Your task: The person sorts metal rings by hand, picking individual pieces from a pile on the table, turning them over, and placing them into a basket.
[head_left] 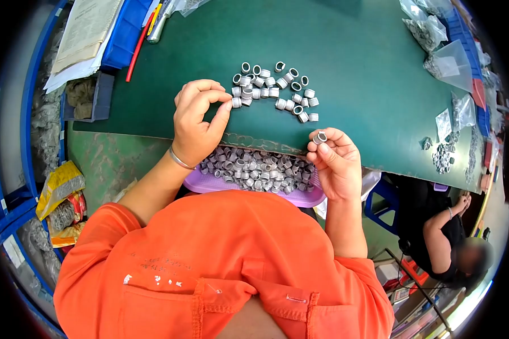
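Several small grey metal rings (264, 92) lie in a loose group on the green tabletop (345, 62). My left hand (201, 118) is at the left edge of this group, thumb and index fingertip pinched on one metal ring (236, 102). Near the table's front edge, to the right, my right hand (336, 161) holds a single ring (319, 137) between thumb and fingers, its opening facing up. Between my forearms, below the table edge, a purple tray (201, 182) bears a heap of similar rings (260, 169).
A red stick (138, 51), a blue bin (127, 34) with papers and a grey box (100, 96) are at the left. Plastic bags (452, 65) and loose parts (443, 158) lie along the right. A seated person (441, 243) is at the lower right.
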Motion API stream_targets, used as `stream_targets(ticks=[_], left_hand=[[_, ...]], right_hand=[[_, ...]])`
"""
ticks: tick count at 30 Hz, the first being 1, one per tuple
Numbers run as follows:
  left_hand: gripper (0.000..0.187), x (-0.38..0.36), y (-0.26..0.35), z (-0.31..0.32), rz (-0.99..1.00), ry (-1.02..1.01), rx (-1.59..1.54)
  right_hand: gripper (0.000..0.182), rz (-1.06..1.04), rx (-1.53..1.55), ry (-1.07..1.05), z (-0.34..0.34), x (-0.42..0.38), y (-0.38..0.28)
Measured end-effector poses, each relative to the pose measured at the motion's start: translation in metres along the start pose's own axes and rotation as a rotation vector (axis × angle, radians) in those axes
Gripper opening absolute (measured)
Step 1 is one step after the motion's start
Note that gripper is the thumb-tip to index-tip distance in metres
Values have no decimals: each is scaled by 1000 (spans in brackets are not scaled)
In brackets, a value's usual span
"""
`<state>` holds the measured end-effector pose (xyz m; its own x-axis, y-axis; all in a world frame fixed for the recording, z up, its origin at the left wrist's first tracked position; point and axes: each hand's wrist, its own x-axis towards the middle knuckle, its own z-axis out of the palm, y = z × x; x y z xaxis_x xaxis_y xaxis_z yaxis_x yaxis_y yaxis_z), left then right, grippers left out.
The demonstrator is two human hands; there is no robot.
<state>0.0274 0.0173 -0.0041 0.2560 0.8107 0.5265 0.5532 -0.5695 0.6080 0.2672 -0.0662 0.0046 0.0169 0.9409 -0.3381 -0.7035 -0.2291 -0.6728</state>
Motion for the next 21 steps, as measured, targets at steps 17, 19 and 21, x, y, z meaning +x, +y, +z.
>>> stream_targets(ticks=[17,19,21], left_hand=[[11,1,0,0,-11,15,-3],[11,0,0,0,-17,12,-17],[11,0,0,1,-21,14,-20]], right_hand=[[15,-43,56,-29,-1,-3,2],[13,-29,65,-22,0,-4,2],[13,-89,0,-28,1,-5,3]])
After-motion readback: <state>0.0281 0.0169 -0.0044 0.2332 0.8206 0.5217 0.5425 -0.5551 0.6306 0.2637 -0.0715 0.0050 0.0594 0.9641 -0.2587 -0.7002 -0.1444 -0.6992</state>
